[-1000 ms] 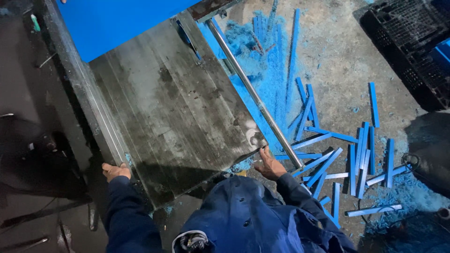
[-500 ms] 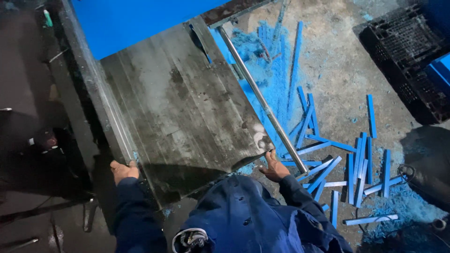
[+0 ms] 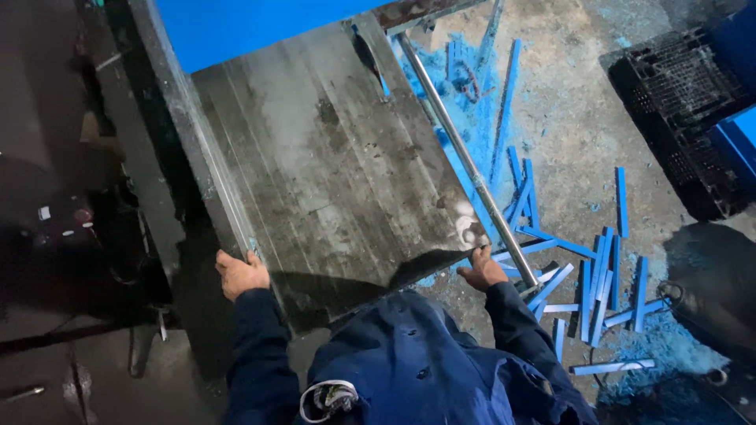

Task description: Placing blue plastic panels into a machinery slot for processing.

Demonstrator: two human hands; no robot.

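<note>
Currently gripping the dark metal plate [image 3: 331,157]: my left hand [image 3: 240,274] is curling over its near-left corner, my right hand [image 3: 482,271] is holding the near-right edge beside the steel rod [image 3: 465,157]. Blue strips [image 3: 598,283] are littering the floor, black crate [image 3: 677,110] beyond.

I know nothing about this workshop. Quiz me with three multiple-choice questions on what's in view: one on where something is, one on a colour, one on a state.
1. Where do the loose cut strips lie?
A. on the concrete floor to the right of the dark worn metal table
B. on the table
C. in the black plastic crate

2. What colour is the flat sheet at the table's far end?
A. red
B. blue
C. yellow

3. What are the hands doing?
A. hanging free
B. holding strips
C. resting at the table's near edge

Answers: 1 A, strips are scattered on the floor. 2 B, it is bright blue. 3 C, left hand and right hand sit at the table corners.
</note>
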